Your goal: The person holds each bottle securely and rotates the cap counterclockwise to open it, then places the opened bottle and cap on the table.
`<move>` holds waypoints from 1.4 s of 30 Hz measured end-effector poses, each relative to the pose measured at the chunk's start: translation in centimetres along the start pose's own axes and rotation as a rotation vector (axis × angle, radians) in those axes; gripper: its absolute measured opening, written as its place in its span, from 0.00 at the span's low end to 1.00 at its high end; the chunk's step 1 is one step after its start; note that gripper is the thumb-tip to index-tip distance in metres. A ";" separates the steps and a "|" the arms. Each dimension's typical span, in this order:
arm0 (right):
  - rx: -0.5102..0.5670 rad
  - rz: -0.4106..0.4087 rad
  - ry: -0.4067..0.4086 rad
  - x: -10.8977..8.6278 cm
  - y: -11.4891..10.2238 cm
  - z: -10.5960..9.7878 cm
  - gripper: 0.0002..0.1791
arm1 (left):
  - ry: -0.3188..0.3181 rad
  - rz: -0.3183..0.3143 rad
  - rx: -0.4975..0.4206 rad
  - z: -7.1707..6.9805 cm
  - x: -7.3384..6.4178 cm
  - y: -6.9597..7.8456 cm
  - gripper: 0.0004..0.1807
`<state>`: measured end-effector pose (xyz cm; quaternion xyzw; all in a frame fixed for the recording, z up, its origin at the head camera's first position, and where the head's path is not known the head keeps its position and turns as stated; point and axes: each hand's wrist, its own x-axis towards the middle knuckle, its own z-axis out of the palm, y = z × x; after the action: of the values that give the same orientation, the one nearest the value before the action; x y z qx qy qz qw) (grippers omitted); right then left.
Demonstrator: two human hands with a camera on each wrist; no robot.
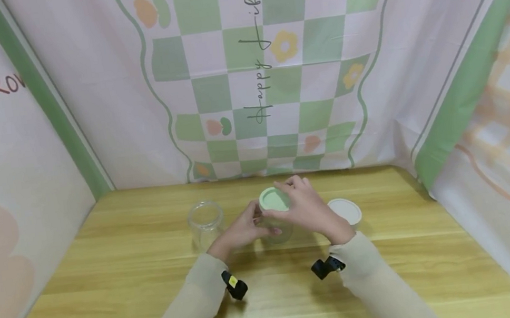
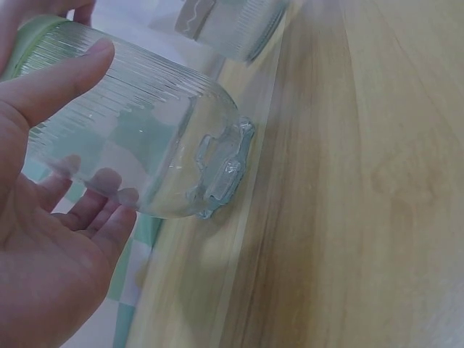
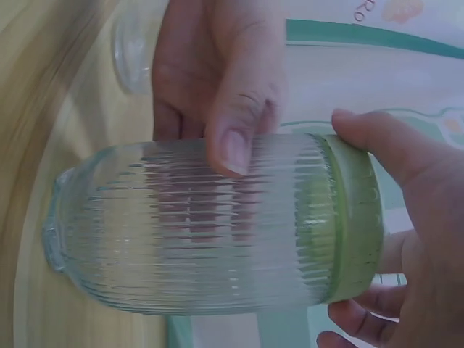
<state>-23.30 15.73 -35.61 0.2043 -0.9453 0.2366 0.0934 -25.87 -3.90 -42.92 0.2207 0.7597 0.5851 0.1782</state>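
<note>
A ribbed clear glass jar with a pale green lid is between my two hands, lid up. My left hand holds its side, thumb across the near face and fingers behind the glass. The right hand grips the lid by its rim, thumb on one side and fingers on the other. In the left wrist view the jar's knobbly base is right at the wooden tabletop.
An open glass jar without a lid stands to the left of my left hand. Right of my right wrist a white lid tops another glass jar. A checkered curtain hangs along the table's back edge.
</note>
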 end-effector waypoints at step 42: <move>0.175 -0.102 -0.119 0.4 1.3 -1.5 0.45 | -0.019 0.019 0.013 -0.1 -0.1 0.1 0.46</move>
<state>-24.10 17.40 -34.76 0.2729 -0.9133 0.3008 0.0310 -25.85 -4.00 -42.83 0.2345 0.7596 0.5798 0.1786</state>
